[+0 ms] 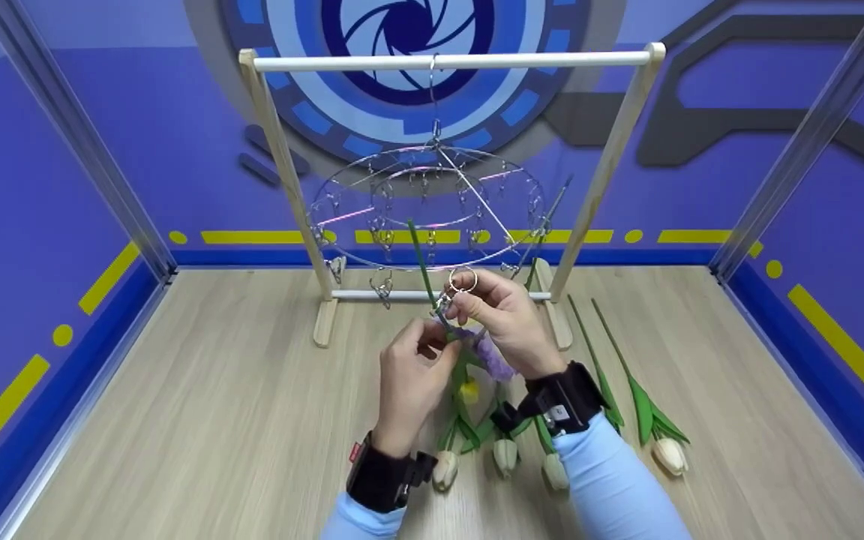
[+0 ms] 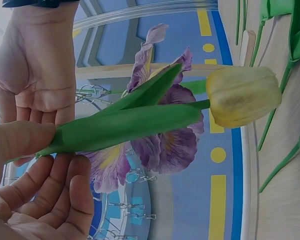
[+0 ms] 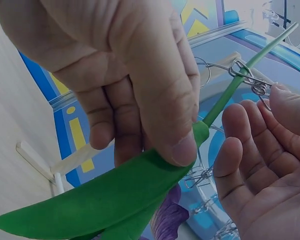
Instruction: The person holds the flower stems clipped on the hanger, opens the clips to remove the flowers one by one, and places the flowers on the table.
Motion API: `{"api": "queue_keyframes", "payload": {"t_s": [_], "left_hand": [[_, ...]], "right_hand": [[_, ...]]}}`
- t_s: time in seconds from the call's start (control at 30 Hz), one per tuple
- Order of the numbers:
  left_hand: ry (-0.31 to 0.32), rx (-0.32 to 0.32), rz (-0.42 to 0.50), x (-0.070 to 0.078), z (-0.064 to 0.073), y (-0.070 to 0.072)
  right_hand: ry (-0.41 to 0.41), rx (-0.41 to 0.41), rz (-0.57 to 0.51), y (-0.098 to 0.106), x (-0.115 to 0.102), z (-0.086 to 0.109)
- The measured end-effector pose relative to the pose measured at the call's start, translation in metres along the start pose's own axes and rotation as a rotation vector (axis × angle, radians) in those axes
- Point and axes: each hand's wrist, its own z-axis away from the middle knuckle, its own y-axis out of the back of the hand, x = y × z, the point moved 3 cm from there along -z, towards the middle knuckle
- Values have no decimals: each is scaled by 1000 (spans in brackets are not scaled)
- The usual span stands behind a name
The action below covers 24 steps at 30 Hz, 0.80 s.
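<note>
My left hand (image 1: 413, 375) pinches a pale yellow tulip (image 2: 244, 96) between thumb and fingers, where the green leaf (image 3: 97, 197) joins the stem. The flower head points down and the bare stem (image 1: 421, 259) rises toward the round wire hanger (image 1: 342, 262). My right hand (image 1: 511, 319) pinches a small metal clip (image 3: 250, 80) just above the left hand. In the right wrist view the clip's wires lie at the tulip stem; whether they grip it I cannot tell. Close behind both hands is a purple flower (image 2: 177, 130), partly hidden in the head view.
A wooden stand (image 1: 604, 180) with a white top bar (image 1: 522, 60) carries the hanger by its hook. Several clips (image 1: 382, 289) dangle from the rings. Cream tulips (image 1: 670, 456) lie on the table (image 1: 237, 390), some under my right forearm. Blue panels (image 1: 49, 187) enclose the table's back and sides.
</note>
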Motion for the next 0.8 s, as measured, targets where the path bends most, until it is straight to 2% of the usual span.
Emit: {"api": "queue_keyframes", "payload": {"t_s": [0.37, 0.8], "left_hand": [[1, -10, 52, -3, 0, -2], [8, -30, 19, 0, 1, 2]], "right_hand": [[-12, 15, 17, 1, 0, 0], [5, 19, 59, 3, 0, 1]]}}
